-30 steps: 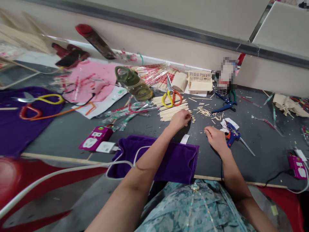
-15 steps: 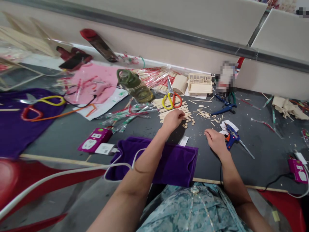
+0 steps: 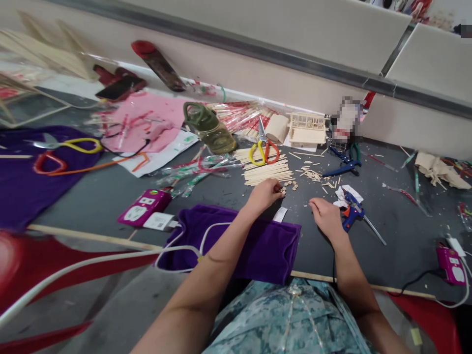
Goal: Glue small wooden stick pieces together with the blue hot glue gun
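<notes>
My left hand (image 3: 264, 197) is at the small round wooden pieces (image 3: 294, 185), fingers bent and thumb and fingertips together at the pile's near edge; whether a piece is pinched there is too small to tell. Just behind it lies a row of thin wooden sticks (image 3: 267, 174), with red-and-yellow-handled scissors (image 3: 263, 147) resting on top. My right hand (image 3: 326, 215) is closed on the dark tabletop, its fingers curled, and what they hold, if anything, is hidden. Beside it a blue glue gun (image 3: 354, 211) lies partly on a crumpled white paper (image 3: 342, 196).
Short stick offcuts (image 3: 311, 173) and blue pliers (image 3: 342, 166) lie beyond my hands. A small wooden model (image 3: 308, 130) and a green bottle (image 3: 210, 130) stand farther back. A folded purple cloth (image 3: 265, 250) lies at the front edge, with a white cable (image 3: 121, 258) running across it.
My left hand has moved from the edge of the stick row toward me, to the small round pieces. My right hand stays nearly in place, and the view has shifted slightly.
</notes>
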The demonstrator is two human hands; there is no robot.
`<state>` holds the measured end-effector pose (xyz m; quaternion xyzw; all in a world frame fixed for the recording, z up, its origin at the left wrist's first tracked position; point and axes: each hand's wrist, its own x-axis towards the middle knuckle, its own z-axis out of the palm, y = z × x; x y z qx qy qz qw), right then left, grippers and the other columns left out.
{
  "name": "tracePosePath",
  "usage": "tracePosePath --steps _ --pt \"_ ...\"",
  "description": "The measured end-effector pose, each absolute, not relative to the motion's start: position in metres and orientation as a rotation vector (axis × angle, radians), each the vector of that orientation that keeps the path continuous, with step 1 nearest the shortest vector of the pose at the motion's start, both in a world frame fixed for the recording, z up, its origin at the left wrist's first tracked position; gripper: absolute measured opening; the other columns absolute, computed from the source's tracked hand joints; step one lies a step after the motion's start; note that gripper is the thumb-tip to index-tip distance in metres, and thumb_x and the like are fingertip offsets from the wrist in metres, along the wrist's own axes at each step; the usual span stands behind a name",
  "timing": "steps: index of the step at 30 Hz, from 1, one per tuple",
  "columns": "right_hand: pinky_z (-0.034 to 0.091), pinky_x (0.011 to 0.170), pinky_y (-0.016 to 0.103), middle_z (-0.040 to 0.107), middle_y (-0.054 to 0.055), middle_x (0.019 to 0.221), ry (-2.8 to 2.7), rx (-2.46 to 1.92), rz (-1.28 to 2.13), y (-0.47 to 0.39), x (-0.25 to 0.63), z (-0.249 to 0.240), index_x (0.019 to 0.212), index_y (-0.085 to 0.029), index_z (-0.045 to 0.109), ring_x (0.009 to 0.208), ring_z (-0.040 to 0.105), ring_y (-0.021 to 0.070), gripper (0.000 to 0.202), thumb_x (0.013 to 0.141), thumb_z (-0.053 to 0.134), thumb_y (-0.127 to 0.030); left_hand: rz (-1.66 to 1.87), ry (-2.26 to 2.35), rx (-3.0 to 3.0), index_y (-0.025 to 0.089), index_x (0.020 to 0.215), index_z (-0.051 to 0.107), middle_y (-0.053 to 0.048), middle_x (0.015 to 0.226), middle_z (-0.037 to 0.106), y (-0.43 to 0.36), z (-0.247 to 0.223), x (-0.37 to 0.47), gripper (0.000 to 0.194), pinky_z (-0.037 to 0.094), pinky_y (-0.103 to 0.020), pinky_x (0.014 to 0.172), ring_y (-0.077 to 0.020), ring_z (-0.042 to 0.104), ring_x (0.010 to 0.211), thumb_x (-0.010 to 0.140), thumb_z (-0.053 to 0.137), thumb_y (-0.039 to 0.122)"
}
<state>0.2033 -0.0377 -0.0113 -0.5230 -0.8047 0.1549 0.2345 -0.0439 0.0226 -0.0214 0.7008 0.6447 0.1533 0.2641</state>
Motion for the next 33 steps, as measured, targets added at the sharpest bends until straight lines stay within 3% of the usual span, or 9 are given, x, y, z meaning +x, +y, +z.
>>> tracePosePath --steps 10,19,26,33 --pt "0.044 0.076 0.025 0.074 0.005 0.100 -2.236 -1.452 0.451 -0.036 0.201 -0.009 0.101 -0.022 0.066 0.092 0.068 0.0179 0.024 0.101 0.042 -0.027 0.530 1.771 1.856 0.019 0.083 0.064 -0.003 0.083 0.068 0.030 -0.028 -0.021 0.012 0.042 -0.028 0.067 -0.0194 0.061 0.078 0.075 0.070 0.025" --pt "0.045 0.076 0.026 0.074 0.005 0.101 -2.226 -1.461 0.461 -0.034 0.201 -0.012 0.100 -0.024 0.066 0.092 0.068 0.0182 0.024 0.100 0.042 -0.027 0.662 1.825 1.828 0.019 0.107 0.062 -0.004 0.087 0.065 0.027 -0.032 -0.028 0.037 0.043 -0.030 0.070 -0.0203 0.060 0.077 0.073 0.076 0.028" --pt "0.045 0.077 0.026 0.074 0.005 0.101 -2.248 -1.451 0.473 -0.034 0.198 -0.016 0.102 -0.024 0.066 0.094 0.068 0.0184 0.024 0.100 0.043 -0.027 0.666 1.712 1.824 0.019 0.099 0.066 -0.002 0.083 0.066 0.034 -0.038 -0.021 0.025 0.043 -0.028 0.068 -0.0182 0.060 0.075 0.075 0.072 0.023" --pt "0.045 0.078 0.026 0.074 0.005 0.099 -2.251 -1.451 0.455 -0.033 0.199 -0.018 0.102 -0.023 0.066 0.093 0.068 0.0182 0.024 0.100 0.042 -0.027 0.717 1.655 1.802 0.019 0.105 0.066 -0.001 0.082 0.068 0.037 -0.041 -0.022 0.032 0.045 -0.028 0.070 -0.0181 0.062 0.076 0.074 0.072 0.022"
